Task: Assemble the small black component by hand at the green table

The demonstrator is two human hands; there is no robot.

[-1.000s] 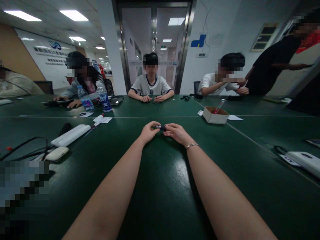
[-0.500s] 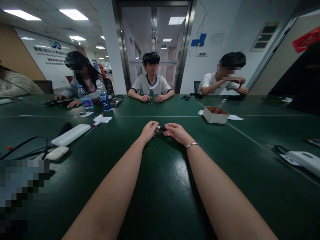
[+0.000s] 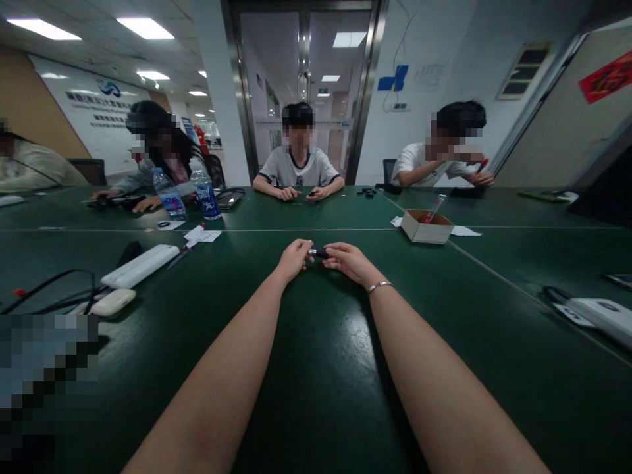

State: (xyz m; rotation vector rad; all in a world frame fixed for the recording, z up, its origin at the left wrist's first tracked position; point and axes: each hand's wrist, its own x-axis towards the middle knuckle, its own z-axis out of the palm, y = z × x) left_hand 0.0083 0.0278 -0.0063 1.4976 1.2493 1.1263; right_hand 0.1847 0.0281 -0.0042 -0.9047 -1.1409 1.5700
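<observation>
Between my two hands, just above or on the green table, is a small black stick with a silver end, lying roughly crosswise. Its exact kind is too small to make out. The fingers of my left hand are closed at the silver end on the left. From the right, my right hand, with a silver bracelet at its wrist, pinches the black end. My fingertips cover both ends of the stick.
An open cardboard box with a clear red-tipped tube stands ahead to the right. Two water bottles are ahead to the left. A white power bank and earbud case lie at left. Several people sit opposite; another white device lies right.
My hands and the stick stay almost in place. At the far right a dark shape has drawn back, and a red object now shows in the hand of the person seated at right.
</observation>
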